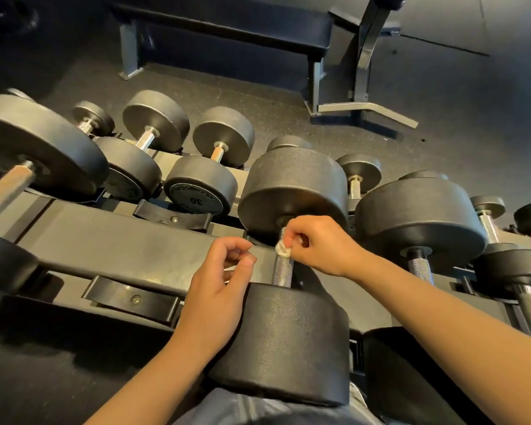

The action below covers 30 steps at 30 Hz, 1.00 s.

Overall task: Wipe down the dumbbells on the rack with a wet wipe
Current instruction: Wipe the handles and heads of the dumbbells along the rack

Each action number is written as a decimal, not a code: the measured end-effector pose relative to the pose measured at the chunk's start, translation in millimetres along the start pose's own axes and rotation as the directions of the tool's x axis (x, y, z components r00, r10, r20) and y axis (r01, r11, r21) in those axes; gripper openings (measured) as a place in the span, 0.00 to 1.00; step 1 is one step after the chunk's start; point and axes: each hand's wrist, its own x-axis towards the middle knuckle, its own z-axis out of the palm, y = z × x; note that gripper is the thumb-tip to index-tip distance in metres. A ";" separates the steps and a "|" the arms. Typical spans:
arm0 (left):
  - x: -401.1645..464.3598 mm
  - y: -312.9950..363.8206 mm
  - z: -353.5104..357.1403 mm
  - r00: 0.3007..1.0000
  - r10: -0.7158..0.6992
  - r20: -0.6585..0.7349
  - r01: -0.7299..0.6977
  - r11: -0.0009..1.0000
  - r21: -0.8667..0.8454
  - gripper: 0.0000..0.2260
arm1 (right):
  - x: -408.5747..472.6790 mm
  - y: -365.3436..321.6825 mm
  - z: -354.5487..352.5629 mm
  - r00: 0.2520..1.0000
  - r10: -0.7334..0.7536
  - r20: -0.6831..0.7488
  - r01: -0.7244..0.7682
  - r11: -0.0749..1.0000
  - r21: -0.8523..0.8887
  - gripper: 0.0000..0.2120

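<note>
Pinching one wipe (282, 248) on dumbbell handle (283, 269): right hand (318, 245).

Both of your forearms are bare from wrist to frame edge: no sleeves, watch, bands or gloves on either one. Your left hand (224, 283) and right hand (318, 245) carry no rings that can be seen, and the fingernails look short and unpainted. Below the near head of the big dumbbell (284, 342), at the bottom edge, a strip of grey fabric (242, 409) from your clothing shows, creased, its garment type unclear.
</note>
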 end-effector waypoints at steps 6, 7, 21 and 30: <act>-0.2 -3.5 -0.3 0.999 0.005 -0.055 -0.005 1.000 -0.008 0.07 | -4.4 -32.9 -1.9 0.927 -0.075 0.368 0.088 0.996 -0.018 0.05; -0.7 -3.4 -2.4 0.997 0.002 -0.077 -0.003 1.000 -0.009 0.07 | -0.7 -38.9 -2.5 0.910 -0.074 0.408 0.083 0.997 -0.003 0.05; -34.0 -11.5 -70.3 0.932 -0.016 -0.363 -0.036 0.990 -0.136 0.16 | 52.6 -152.0 18.8 0.886 -0.205 0.416 -0.052 0.848 0.528 0.05; -18.1 -33.1 -175.4 0.894 0.056 -0.444 -0.041 0.998 0.043 0.11 | 113.3 -232.5 68.5 0.914 -0.298 0.274 0.218 0.933 0.287 0.07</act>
